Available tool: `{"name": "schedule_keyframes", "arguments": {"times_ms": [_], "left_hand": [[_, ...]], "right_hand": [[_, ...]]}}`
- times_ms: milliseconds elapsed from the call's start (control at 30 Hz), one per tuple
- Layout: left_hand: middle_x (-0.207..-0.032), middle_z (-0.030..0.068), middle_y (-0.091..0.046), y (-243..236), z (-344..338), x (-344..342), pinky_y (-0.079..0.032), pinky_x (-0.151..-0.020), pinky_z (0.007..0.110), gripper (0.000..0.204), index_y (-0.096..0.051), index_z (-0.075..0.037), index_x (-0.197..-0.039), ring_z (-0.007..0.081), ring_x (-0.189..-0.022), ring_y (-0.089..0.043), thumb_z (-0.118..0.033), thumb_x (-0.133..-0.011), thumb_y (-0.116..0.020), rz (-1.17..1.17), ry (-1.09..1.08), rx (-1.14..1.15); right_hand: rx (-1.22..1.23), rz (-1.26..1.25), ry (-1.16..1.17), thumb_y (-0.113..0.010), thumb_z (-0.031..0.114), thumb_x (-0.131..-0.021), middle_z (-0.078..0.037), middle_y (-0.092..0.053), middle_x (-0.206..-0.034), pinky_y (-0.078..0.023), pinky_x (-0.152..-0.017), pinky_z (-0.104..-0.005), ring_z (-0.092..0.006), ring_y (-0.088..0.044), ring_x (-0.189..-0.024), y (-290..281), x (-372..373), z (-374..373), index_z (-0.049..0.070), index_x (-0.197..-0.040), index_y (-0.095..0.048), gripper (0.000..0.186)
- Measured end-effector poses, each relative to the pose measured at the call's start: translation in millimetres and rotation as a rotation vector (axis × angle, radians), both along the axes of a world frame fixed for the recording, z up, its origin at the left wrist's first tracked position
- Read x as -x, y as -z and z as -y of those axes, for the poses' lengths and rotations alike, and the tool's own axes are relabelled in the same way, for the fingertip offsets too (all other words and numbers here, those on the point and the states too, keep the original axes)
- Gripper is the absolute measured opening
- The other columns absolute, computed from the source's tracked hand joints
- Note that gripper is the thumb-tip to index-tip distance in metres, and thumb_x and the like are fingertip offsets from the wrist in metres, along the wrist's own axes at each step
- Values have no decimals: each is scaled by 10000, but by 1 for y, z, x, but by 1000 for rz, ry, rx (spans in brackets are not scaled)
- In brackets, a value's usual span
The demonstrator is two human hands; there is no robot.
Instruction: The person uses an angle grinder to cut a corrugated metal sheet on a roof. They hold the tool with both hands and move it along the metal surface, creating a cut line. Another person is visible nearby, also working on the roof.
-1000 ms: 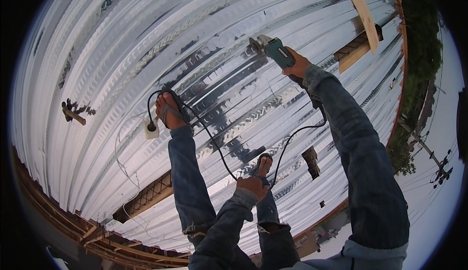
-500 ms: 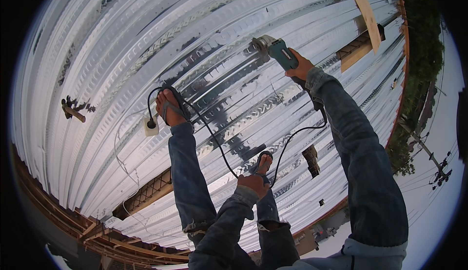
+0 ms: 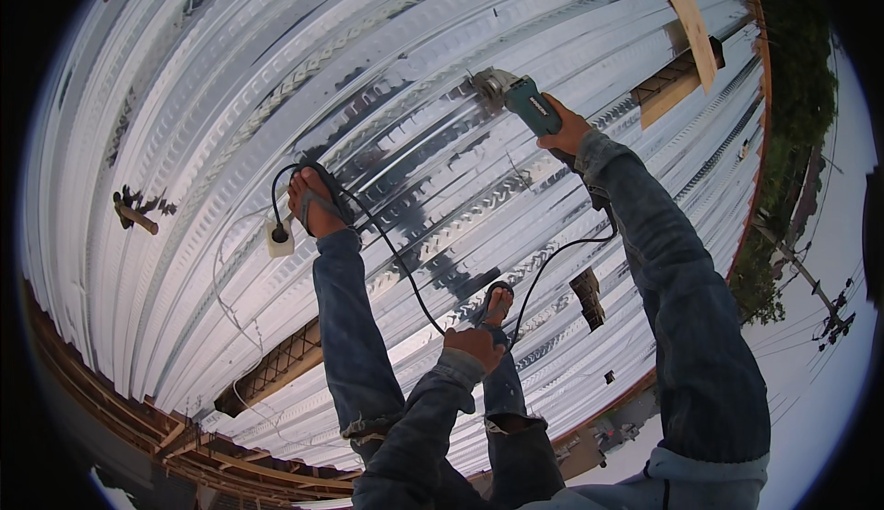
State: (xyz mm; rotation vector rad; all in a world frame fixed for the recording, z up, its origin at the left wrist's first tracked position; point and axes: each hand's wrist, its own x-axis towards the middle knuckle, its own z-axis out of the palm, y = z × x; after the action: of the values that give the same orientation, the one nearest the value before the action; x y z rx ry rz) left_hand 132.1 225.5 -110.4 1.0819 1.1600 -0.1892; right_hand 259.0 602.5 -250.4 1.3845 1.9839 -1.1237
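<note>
My right hand (image 3: 566, 131) is wrapped round the body of a teal angle grinder (image 3: 531, 108), arm stretched out to the far right of centre. The grinder's metal head and disc guard (image 3: 493, 85) sit at or just above the corrugated metal sheet (image 3: 304, 77); contact cannot be made out. Low in the middle, my left hand (image 3: 474, 348) is closed on the grinder's black power cord (image 3: 402, 264). That cord loops past my left foot to a white socket block (image 3: 279, 238), where its plug sits. From the hand it also curves up to the grinder's rear.
My sandalled feet (image 3: 318, 204) stand on the ribbed sheets. A hammer (image 3: 135, 214) lies at the left. Timber pieces (image 3: 683, 22) lie at upper right, and another long piece (image 3: 276, 367) at lower left. A thin white wire trails from the socket block. Roof edges show at right and lower left.
The view has shifted very slightly. Both hands keep their grips, and the grinder stays in nearly the same spot on the sheet.
</note>
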Motion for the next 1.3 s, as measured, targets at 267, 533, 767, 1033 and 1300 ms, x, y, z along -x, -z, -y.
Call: {"name": "schedule_keyframes", "arguments": {"times_ms": [267, 533, 767, 1033, 1300], "left_hand": [[-707, 67, -670, 1, 2, 1, -432, -716, 438, 416, -709, -134, -731, 252, -713, -653, -504, -816, -538, 11, -2, -5], [-706, 67, -668, 1, 3, 1, -429, -724, 439, 414, -707, -135, -726, 253, -721, -654, -500, -819, -536, 19, -13, 7], [-726, 69, -674, -1, 1, 2, -426, -732, 438, 410, -710, -135, -745, 252, -740, -656, -497, -824, -534, 16, -9, 2], [-729, 68, -675, -2, -2, 4, -419, -743, 433, 400, -711, -137, -759, 250, -745, -657, -491, -825, -535, 22, -6, 15], [-731, 65, -674, -1, 1, 2, -409, -743, 438, 401, -710, -141, -752, 246, -745, -655, -488, -832, -527, 35, -31, 18]], "right_hand": [[20, 51, 1, -801, 249, -595, -196, -536, -1263, -429, -946, -359, -325, -557, -1107, -1, 3, 1, 178, -1459, -244, 1031], [-14, 46, -20, -812, 286, -581, -198, -576, -1205, -461, -916, -379, -335, -577, -1079, 2, 4, 0, 216, -1461, -223, 1061], [0, 39, -15, -807, 282, -585, -196, -563, -1226, -454, -929, -378, -337, -569, -1093, 4, 1, 2, 214, -1462, -220, 1057], [11, 54, -17, -802, 299, -589, -191, -562, -1229, -454, -931, -380, -334, -567, -1099, 5, -6, 5, 215, -1461, -218, 1053], [32, 34, -1, -807, 278, -584, -184, -568, -1220, -453, -923, -371, -323, -570, -1092, -3, -17, 10, 209, -1460, -222, 1056]]}}
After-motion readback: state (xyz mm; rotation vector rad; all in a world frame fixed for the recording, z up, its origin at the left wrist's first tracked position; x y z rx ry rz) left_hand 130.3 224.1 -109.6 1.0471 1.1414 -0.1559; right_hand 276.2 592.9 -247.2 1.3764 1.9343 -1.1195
